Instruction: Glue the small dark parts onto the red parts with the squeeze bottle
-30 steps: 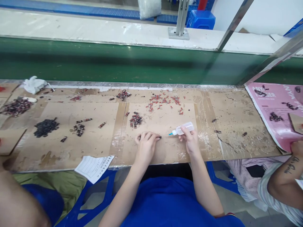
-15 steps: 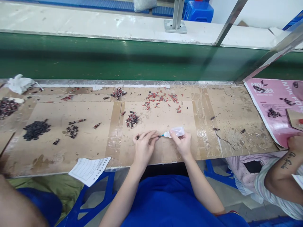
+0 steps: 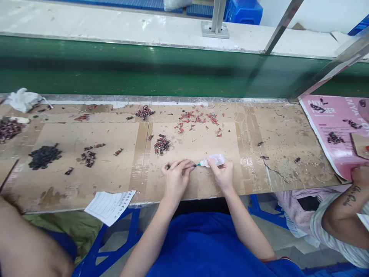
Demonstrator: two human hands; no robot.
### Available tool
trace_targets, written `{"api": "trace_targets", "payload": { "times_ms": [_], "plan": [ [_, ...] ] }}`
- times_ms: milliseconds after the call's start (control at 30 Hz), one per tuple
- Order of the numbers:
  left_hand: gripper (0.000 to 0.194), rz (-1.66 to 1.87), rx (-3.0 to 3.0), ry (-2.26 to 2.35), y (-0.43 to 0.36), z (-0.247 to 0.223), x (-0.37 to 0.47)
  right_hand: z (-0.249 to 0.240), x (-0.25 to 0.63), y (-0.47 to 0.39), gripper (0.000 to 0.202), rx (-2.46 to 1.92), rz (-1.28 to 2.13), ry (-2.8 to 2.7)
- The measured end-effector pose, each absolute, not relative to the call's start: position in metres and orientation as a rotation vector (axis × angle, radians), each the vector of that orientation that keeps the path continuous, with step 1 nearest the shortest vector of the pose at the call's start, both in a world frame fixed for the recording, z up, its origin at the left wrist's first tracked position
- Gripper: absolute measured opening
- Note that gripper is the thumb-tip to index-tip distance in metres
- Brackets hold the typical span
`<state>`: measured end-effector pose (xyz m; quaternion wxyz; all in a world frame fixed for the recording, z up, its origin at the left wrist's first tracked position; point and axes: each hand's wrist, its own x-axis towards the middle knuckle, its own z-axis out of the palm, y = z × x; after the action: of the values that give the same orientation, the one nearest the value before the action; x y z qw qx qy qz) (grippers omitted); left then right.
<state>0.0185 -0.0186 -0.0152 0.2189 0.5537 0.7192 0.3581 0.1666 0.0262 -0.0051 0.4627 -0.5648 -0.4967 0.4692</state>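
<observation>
My left hand [image 3: 176, 176] rests on the cardboard with its fingers pinched round a small dark part [image 3: 194, 166]; another dark piece [image 3: 168, 167] shows by its curled fingers. In my right hand [image 3: 223, 174] is a small translucent bottle [image 3: 215, 159], lying nearly flat, its blue-green tip [image 3: 198, 164] pointing left at the small dark part. Whether tip and part touch is too small to tell. Behind my left hand lies a pile of dark and red parts [image 3: 162, 144]. Loose red pieces [image 3: 197, 117] are scattered farther back.
A black heap [image 3: 45, 156] and small clusters [image 3: 88, 158] lie left on the cardboard [image 3: 115, 134]. A paper slip [image 3: 110, 206] overhangs the front edge. A green belt [image 3: 129, 73] runs behind. Other people's arms are at the left [image 3: 25, 238] and right [image 3: 346, 219].
The view has shifted slightly. Both my hands keep nearly the same pose, with the bottle tip still at the small part. The person's arm at the left has moved farther into view.
</observation>
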Motion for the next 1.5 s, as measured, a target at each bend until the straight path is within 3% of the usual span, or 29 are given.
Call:
{"api": "trace_targets", "payload": {
  "times_ms": [967,1167,1333,1433,1500],
  "plan": [
    [0.012,0.894,1.501,2.074,-0.018,-0.004,0.022,-0.005,0.168,0.026,0.028,-1.383,1.167,-1.161],
    [0.01,0.921,1.488,2.031,-0.017,-0.007,0.02,-0.002,0.186,0.035,0.036,-1.524,1.123,-1.111],
    [0.012,0.927,1.565,1.933,-0.011,-0.008,0.012,0.019,0.213,0.062,0.074,-1.905,0.725,-1.409],
    [0.011,0.961,1.609,1.84,-0.011,-0.007,0.005,0.037,0.208,0.083,0.065,-2.044,0.36,-1.542],
    [0.012,1.021,1.594,1.783,-0.012,-0.006,0.001,0.042,0.194,0.099,0.051,-2.014,0.301,-1.645]
  ]
}}
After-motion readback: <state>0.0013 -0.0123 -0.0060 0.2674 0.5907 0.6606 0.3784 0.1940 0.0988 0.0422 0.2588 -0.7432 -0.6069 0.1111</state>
